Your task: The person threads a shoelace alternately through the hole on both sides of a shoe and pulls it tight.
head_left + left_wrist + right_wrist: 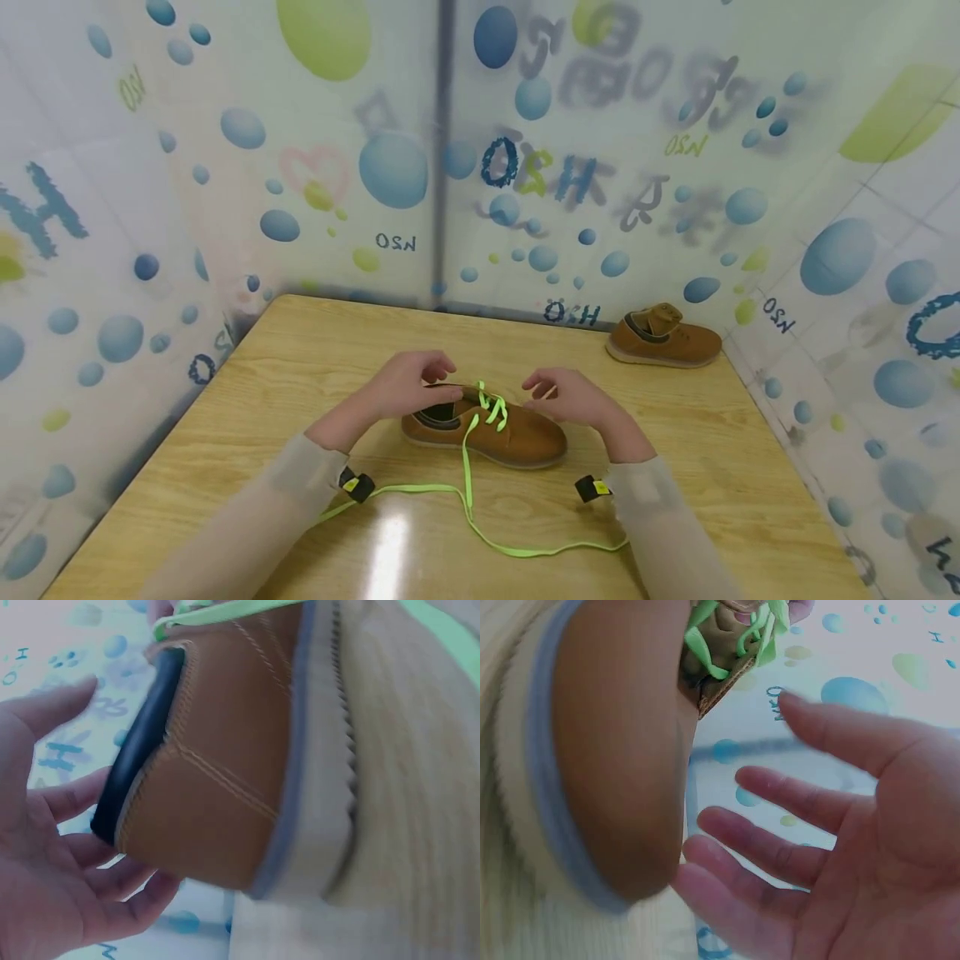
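Note:
A brown leather shoe (528,442) stands on the table with its toe to the right. Bright green lace (495,408) runs through its eyelets, and a long loose length trails over the near tabletop. Behind the heel, my left hand (408,385) is spread with loosely bent fingers, its thumb over the shoe's opening in the head view. The left wrist view has those fingers around the dark collar (139,750) without gripping it. By the toe, my right hand (855,825) hovers with parted fingers, the little finger right at the leather. Neither hand holds anything.
A second brown shoe (693,346), with its tongue sticking up and no green lace showing, stands at the table's far right corner. Patterned white walls (397,275) with blue and green dots border the wooden table (330,333) at the back and sides.

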Motion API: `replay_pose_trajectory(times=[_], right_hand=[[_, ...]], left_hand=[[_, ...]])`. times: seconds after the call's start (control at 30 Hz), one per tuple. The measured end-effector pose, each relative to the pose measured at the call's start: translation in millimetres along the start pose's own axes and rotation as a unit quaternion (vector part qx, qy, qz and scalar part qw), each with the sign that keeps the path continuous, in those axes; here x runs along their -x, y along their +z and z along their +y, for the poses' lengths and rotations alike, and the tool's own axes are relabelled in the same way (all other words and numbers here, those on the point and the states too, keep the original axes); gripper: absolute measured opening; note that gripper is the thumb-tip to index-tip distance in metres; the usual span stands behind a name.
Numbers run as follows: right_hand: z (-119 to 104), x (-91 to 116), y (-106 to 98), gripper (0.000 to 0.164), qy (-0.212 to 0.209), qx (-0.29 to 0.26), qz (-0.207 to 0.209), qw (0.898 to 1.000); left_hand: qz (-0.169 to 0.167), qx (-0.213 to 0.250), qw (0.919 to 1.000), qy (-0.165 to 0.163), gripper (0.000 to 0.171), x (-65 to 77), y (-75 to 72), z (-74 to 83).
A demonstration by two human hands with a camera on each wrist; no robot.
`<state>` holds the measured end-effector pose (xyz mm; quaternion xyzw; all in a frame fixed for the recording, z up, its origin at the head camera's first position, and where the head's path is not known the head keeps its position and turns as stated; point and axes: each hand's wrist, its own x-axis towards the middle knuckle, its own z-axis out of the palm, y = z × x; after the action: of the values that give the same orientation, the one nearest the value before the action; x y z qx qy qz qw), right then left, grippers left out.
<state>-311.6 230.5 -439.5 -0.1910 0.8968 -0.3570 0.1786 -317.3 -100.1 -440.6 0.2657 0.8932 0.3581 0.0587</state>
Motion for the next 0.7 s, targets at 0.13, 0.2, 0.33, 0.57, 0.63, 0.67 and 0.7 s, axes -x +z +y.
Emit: replay_pose_trajectory(times=[0.13,0.2,0.33,0.57,0.63,0.67,0.7], right_hand=[[0.3,12.9,0.6,0.055,0.000,0.042,-0.017,0.999],[1.3,17.8,2.9,0.064,0.006,0.060,-0.027,0.998],[4.7,24.8,10.8,0.076,0.008,0.094,-0.026,0.995],[8.5,31.3,23.8,0.074,0.012,0.112,0.002,0.994],[8.9,31.6,25.5,0.074,0.017,0.115,0.010,0.993],[8.7,31.5,26.1,0.074,0.020,0.115,0.014,0.993],[8.5,31.4,26.8,0.073,0.024,0.112,0.016,0.993]], left_hand=[[-0.039,-0.004,0.9992,0.003,0.072,10.0,-1.1,-7.9],[-0.058,-0.006,0.9983,0.008,0.084,12.9,-0.9,-10.9],[-0.081,-0.016,0.9965,0.012,0.095,14.6,2.7,-14.5],[-0.072,-0.023,0.9972,0.001,0.098,18.0,8.3,-14.1],[-0.068,-0.028,0.9972,0.008,0.096,18.8,9.4,-14.9],[-0.067,-0.031,0.9972,0.012,0.095,18.9,10.0,-15.5],[-0.068,-0.032,0.9971,0.014,0.094,19.0,10.4,-16.4]])
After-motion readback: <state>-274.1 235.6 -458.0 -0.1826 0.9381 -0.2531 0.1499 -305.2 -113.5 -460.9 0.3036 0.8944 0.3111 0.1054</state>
